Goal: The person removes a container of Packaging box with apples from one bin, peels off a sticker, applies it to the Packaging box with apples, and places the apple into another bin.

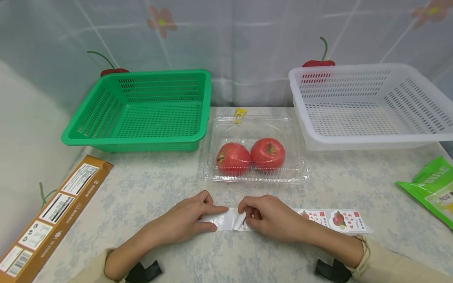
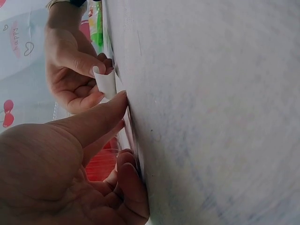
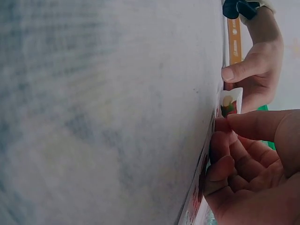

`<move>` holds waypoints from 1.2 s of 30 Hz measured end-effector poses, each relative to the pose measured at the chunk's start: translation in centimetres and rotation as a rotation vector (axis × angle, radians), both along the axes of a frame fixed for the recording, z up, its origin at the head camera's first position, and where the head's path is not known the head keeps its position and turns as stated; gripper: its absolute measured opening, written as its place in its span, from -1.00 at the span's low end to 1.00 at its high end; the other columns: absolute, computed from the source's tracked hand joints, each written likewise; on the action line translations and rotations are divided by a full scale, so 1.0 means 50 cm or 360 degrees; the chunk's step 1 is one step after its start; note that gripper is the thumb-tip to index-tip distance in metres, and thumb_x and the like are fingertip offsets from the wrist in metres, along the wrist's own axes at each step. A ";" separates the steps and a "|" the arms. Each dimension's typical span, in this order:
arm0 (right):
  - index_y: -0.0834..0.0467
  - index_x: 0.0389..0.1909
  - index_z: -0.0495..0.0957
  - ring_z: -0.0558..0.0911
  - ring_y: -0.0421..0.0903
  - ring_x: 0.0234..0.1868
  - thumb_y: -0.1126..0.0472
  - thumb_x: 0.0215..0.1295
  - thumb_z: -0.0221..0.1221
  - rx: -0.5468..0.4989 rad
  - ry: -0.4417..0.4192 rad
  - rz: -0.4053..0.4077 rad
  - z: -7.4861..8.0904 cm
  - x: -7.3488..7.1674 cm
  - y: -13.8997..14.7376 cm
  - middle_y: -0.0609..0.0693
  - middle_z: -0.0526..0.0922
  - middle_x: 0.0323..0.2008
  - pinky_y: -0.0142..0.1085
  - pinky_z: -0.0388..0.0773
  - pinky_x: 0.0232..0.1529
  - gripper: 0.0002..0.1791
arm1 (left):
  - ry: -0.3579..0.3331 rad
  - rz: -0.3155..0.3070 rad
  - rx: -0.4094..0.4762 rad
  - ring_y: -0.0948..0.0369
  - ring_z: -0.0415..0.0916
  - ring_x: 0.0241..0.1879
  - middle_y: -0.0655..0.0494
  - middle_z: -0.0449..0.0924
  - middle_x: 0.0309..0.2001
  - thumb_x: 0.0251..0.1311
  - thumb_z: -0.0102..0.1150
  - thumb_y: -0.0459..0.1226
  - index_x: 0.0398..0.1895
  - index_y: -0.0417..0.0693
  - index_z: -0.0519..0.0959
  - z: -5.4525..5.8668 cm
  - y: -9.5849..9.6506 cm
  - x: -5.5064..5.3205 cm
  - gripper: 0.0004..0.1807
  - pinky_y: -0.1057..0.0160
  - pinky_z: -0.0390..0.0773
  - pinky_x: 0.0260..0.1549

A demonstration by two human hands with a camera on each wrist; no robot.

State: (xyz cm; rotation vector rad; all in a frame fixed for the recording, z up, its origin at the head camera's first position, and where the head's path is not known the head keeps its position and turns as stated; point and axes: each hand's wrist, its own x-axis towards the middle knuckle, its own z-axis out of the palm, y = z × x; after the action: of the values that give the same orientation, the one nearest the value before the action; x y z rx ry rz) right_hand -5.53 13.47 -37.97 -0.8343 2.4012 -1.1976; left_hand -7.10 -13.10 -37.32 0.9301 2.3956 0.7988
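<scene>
A strip of printed stickers (image 1: 341, 221) lies across the table in front of me, its left end bare backing paper (image 1: 224, 221). My left hand (image 1: 185, 218) rests on that left end, thumb and forefinger stretched out and pressing it down. With thumb and forefinger, my right hand (image 1: 274, 218) pinches a sticker (image 1: 239, 221) whose left edge curls up from the backing. The right wrist view shows a red fruit print on this lifted sticker (image 3: 229, 105); its white underside (image 2: 106, 82) faces the left wrist view. Part of the strip is hidden beneath my right hand.
Behind the hands sits a clear plastic clamshell box (image 1: 256, 179) with two red fruits (image 1: 267, 154). A green basket (image 1: 134, 141) stands back left, a white basket (image 1: 368, 139) back right. A long brown box (image 1: 56, 216) lies left, a green packet (image 1: 433, 188) right.
</scene>
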 end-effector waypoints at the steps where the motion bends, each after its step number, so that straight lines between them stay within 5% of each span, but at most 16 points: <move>1: 0.05 -0.20 0.59 0.46 -0.33 -0.48 0.44 0.20 0.23 0.0002 0.0005 -0.0001 0.001 0.000 0.000 -0.28 0.52 -0.47 -0.39 0.47 -0.41 -0.76 | 0.0000 0.0000 0.0001 0.38 0.28 -0.45 0.33 0.33 -0.22 0.21 0.36 -0.18 0.26 0.17 0.57 0.000 0.000 0.000 -0.50 0.36 0.41 -0.45; 12: 0.02 -0.27 0.61 0.42 -0.33 -0.49 0.38 0.24 0.25 0.0058 0.0062 -0.0087 -0.002 -0.003 -0.010 -0.28 0.44 -0.55 -0.37 0.43 -0.44 -0.82 | -0.0004 -0.0003 0.0001 0.37 0.26 -0.46 0.32 0.32 -0.23 0.20 0.36 -0.18 0.26 0.17 0.57 0.001 0.000 0.000 -0.49 0.36 0.39 -0.46; 20: -0.06 -0.33 0.59 0.47 -0.27 -0.42 0.31 0.26 0.28 0.0025 0.0097 -0.0178 0.008 -0.002 -0.003 -0.27 0.48 -0.44 -0.37 0.47 -0.40 -0.84 | -0.0002 -0.0008 0.0001 0.37 0.27 -0.46 0.31 0.33 -0.22 0.21 0.36 -0.18 0.26 0.17 0.57 -0.001 -0.001 0.000 -0.49 0.36 0.39 -0.45; 26: -0.07 -0.42 0.53 0.45 -0.26 -0.41 0.39 0.15 0.30 -0.0038 0.0200 -0.0147 0.019 0.000 0.014 -0.26 0.45 -0.42 -0.39 0.47 -0.43 -0.74 | -0.0006 0.0002 0.0002 0.37 0.27 -0.47 0.31 0.33 -0.23 0.19 0.38 -0.19 0.25 0.16 0.58 -0.001 0.000 0.000 -0.49 0.37 0.39 -0.47; 36: -0.06 -0.37 0.54 0.47 -0.30 -0.56 0.45 0.25 0.22 -0.0098 0.0076 -0.0054 0.050 0.005 0.045 -0.23 0.52 -0.57 -0.41 0.44 -0.55 -0.72 | -0.0019 0.0001 -0.0002 0.36 0.26 -0.48 0.31 0.34 -0.23 0.19 0.38 -0.19 0.25 0.13 0.58 0.002 0.001 -0.002 -0.49 0.36 0.39 -0.49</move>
State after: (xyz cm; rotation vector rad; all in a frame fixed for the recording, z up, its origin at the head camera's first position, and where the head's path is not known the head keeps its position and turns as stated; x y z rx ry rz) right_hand -5.30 15.72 -35.46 -0.8528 2.4367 -1.2845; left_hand -7.18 -13.03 -37.22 0.9219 2.3861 0.8008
